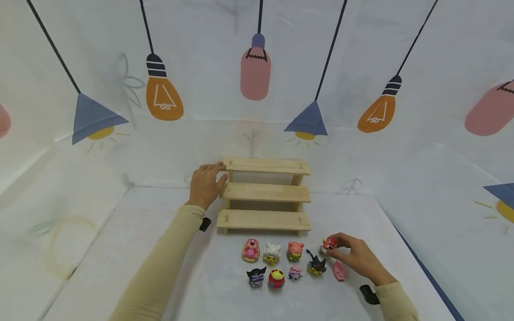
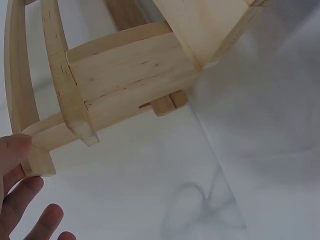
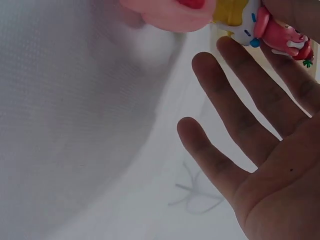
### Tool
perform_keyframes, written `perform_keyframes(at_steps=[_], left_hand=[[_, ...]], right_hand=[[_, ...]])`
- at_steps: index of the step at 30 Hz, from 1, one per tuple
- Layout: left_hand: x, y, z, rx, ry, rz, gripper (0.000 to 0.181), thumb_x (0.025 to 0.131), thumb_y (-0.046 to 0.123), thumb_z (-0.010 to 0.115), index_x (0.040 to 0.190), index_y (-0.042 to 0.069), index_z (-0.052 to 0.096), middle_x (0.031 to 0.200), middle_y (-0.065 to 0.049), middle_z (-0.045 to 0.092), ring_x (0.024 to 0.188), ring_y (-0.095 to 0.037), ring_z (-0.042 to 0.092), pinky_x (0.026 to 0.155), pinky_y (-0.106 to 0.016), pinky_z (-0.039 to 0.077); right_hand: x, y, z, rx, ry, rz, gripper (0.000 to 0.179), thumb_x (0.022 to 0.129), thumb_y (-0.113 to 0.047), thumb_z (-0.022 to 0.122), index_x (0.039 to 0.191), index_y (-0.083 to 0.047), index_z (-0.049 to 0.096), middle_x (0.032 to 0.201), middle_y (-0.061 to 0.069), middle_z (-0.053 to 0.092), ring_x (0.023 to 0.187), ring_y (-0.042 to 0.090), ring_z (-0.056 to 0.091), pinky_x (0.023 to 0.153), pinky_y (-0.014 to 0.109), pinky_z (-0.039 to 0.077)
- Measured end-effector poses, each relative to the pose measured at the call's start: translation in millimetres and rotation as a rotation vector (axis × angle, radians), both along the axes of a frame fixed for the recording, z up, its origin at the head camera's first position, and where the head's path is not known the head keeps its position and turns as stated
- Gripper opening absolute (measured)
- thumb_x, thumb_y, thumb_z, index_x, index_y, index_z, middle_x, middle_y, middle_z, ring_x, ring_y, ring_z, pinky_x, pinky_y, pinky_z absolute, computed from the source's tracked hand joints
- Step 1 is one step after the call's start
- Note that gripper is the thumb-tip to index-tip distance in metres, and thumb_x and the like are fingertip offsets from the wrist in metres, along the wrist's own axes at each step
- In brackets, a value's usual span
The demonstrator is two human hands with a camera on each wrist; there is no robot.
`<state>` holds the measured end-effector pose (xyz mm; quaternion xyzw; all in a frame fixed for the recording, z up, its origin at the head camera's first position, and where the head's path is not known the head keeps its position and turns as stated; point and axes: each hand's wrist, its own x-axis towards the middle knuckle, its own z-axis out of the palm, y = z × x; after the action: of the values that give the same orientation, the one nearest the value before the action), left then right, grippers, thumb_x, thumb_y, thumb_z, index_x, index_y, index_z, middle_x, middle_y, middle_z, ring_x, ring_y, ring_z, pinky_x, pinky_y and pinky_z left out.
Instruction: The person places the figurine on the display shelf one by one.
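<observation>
My left hand [image 1: 205, 185] is at the upper left end of a three-tier wooden shelf [image 1: 265, 192]. In the left wrist view the thumb and a finger pinch the end of a wooden board [image 2: 40, 162], while the other fingers stay off it. At the right, my right hand [image 1: 361, 258] pinches a small red-and-white figurine [image 1: 328, 245] between thumb and fingers. The right wrist view shows pink figurine parts [image 3: 287, 37] by the thumb, with the other fingers spread. Just below this hand lies a pink figurine [image 1: 339, 271]; a black spiky figurine [image 1: 317, 266] stands to its left.
In front of the shelf, figurines form two rough rows, among them a pink bear [image 1: 251, 250], a white one [image 1: 272, 253], a pink-and-green one [image 1: 295, 251], a black-and-purple one [image 1: 256, 277], a red-and-yellow one [image 1: 276, 278] and a small pink one [image 1: 295, 273]. White lamp-printed sheeting [image 1: 209, 142] rises behind.
</observation>
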<state>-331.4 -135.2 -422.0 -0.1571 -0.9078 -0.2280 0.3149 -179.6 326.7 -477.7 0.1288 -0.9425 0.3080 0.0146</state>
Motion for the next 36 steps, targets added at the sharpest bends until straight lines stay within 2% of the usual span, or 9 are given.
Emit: perform_keyframes(at_steps=[4,10,17,21,25,29,32,36], left_hand=[[-2.2,2.4,-3.2,0.027,0.02,-0.01,0.03,0.092,0.021,0.078,0.118,0.007,0.074,0.13,-0.008,0.069,0.116,-0.036,0.062,0.091,-0.053,0.05],[-3.1,2.9,-3.6,0.057,0.033,-0.006,0.028,0.091,0.02,0.079,0.116,0.007,0.075,0.129,-0.007,0.069,0.115,-0.036,0.062,0.09,-0.053,0.05],[-2.8,3.3,-1.7,0.067,-0.002,-0.019,0.029,0.091,0.02,0.079,0.117,0.007,0.075,0.13,-0.007,0.069,0.117,-0.036,0.061,0.092,-0.053,0.049],[-4.6,2.4,-3.7,0.073,0.01,-0.015,0.027,0.092,0.018,0.078,0.116,0.007,0.075,0.129,-0.007,0.069,0.116,-0.036,0.062,0.091,-0.054,0.05],[-5.4,0.8,-3.4,0.086,0.017,-0.013,0.025,0.094,0.018,0.076,0.116,0.007,0.076,0.128,-0.008,0.07,0.115,-0.037,0.063,0.09,-0.055,0.05],[-5.5,-0.9,-2.2,0.089,-0.002,-0.014,0.024,0.095,0.021,0.075,0.115,0.008,0.076,0.127,-0.008,0.07,0.115,-0.037,0.063,0.09,-0.055,0.05],[-5.1,-1.2,-0.1,0.088,-0.023,-0.015,0.024,0.095,0.021,0.075,0.115,0.008,0.077,0.127,-0.008,0.07,0.114,-0.037,0.064,0.09,-0.055,0.05],[-5.6,-0.4,2.7,0.086,-0.021,-0.017,0.023,0.094,0.021,0.075,0.113,0.008,0.077,0.125,-0.008,0.071,0.114,-0.036,0.065,0.091,-0.055,0.05]], right_hand=[[0.5,1,0.6,-0.034,0.05,-0.027,0.035,0.089,-0.036,0.081,0.117,-0.019,0.068,0.106,-0.007,0.073,0.102,0.031,0.07,0.087,0.059,0.053],[-11.6,-7,5.3,-0.072,0.1,-0.025,0.037,0.089,-0.04,0.08,0.119,-0.022,0.068,0.107,-0.006,0.072,0.103,0.029,0.07,0.087,0.057,0.054],[-30.9,-30,30.9,-0.109,0.144,0.024,0.038,0.088,-0.037,0.081,0.118,-0.02,0.066,0.109,-0.003,0.07,0.104,0.036,0.067,0.089,0.058,0.052],[-45.4,-48,48.0,-0.165,0.126,0.069,0.033,0.088,-0.037,0.082,0.113,-0.021,0.067,0.109,-0.006,0.069,0.105,0.027,0.067,0.091,0.051,0.052],[-64.4,-68,58.8,-0.243,0.114,0.144,0.031,0.09,-0.031,0.08,0.115,-0.018,0.068,0.111,-0.004,0.069,0.104,0.019,0.066,0.092,0.048,0.053],[-84.6,-88,64.5,-0.306,0.096,0.206,0.03,0.092,-0.025,0.078,0.119,-0.013,0.068,0.112,0.0,0.069,0.103,0.019,0.065,0.092,0.046,0.053],[-98.1,-105,71.4,-0.336,0.059,0.218,0.034,0.093,-0.021,0.076,0.123,-0.008,0.067,0.114,0.006,0.069,0.105,0.024,0.065,0.094,0.046,0.052],[-116.5,-127,84.1,-0.336,0.048,0.222,0.04,0.094,-0.023,0.076,0.128,-0.005,0.066,0.117,0.009,0.069,0.107,0.025,0.064,0.094,0.044,0.052]])
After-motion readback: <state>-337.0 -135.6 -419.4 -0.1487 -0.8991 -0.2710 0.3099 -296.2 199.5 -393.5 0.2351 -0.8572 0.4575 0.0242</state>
